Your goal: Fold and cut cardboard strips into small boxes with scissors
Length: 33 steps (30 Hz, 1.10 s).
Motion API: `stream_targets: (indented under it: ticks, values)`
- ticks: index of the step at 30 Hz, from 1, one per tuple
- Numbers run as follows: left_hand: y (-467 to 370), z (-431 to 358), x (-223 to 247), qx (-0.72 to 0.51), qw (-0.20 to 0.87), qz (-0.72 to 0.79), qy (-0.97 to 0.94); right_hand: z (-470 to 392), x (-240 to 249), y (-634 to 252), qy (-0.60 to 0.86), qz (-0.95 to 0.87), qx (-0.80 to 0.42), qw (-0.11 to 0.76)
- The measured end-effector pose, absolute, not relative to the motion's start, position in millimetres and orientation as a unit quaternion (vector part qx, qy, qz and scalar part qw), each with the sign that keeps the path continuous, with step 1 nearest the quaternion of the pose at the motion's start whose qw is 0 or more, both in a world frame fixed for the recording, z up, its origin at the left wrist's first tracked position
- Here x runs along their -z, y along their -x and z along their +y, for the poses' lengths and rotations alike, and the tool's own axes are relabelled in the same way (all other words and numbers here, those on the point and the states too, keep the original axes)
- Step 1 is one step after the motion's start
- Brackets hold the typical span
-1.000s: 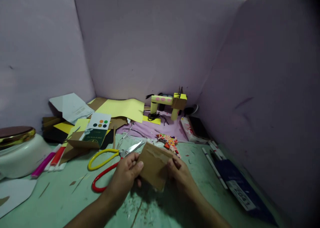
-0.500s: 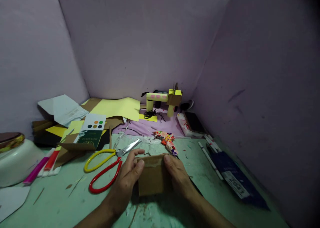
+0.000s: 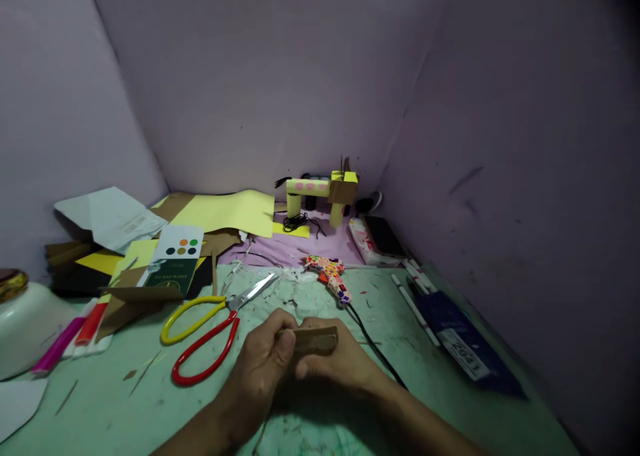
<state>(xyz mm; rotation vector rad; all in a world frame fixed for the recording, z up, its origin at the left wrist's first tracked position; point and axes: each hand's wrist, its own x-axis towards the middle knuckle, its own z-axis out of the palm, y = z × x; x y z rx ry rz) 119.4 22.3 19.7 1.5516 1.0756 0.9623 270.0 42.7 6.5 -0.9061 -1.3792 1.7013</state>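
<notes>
A small folded piece of brown cardboard [image 3: 320,339] is held between my two hands near the front of the table. My left hand [image 3: 263,363] grips its left side, thumb on the near face. My right hand [image 3: 337,359] is closed around its right side, thumb below the top edge. Most of the piece is hidden by the fingers. Scissors [image 3: 233,304] with one yellow and one red handle lie spread just left of my hands. Beyond my right hand is a flower-patterned glue gun [image 3: 330,276] with a black cord.
A yellow paper animal figure [image 3: 310,188] with a cardboard head stands at the back. Yellow sheets [image 3: 225,213], cardboard scraps and a green-and-white card [image 3: 173,263] pile up at left, beside a white pot [image 3: 30,329]. On the right lie a blue pouch [image 3: 463,343] and a phone [image 3: 384,236].
The cardboard has been tilted, so its broad face no longer shows, only a narrow edge. My right hand has moved closer to my left. The view has shifted slightly.
</notes>
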Motion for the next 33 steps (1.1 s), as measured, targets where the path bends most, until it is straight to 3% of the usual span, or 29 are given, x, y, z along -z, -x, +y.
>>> stream_targets:
  ticks: [3,11,15,21,29,33]
  values:
    - [-119.3,20.8,-23.2,-0.373,0.440,0.436,-0.691,44.2,-2.3,-268.2,0.398,-0.519,-0.661,0.368]
    - [-114.1,28.6,-20.6,-0.321,0.438,0.454,-0.706,45.3,8.5,-269.4,0.430,-0.524,-0.639,0.363]
    - [-112.8,35.0,-15.3,-0.361,0.407,0.483,-0.686,46.2,-0.6,-269.0,0.386,-0.506,-0.671,0.379]
    - [-102.9,45.2,-18.4,-0.454,0.384,0.524,-0.610,47.9,-17.4,-275.5,0.332,-0.570,-0.620,0.425]
    - [-96.7,49.4,-10.8,-0.479,0.441,0.506,-0.565,48.5,-2.9,-281.0,0.331,-0.512,-0.668,0.427]
    - [-100.1,46.8,-14.4,-0.470,0.428,0.509,-0.580,50.1,-2.3,-278.5,0.356,-0.548,-0.625,0.426]
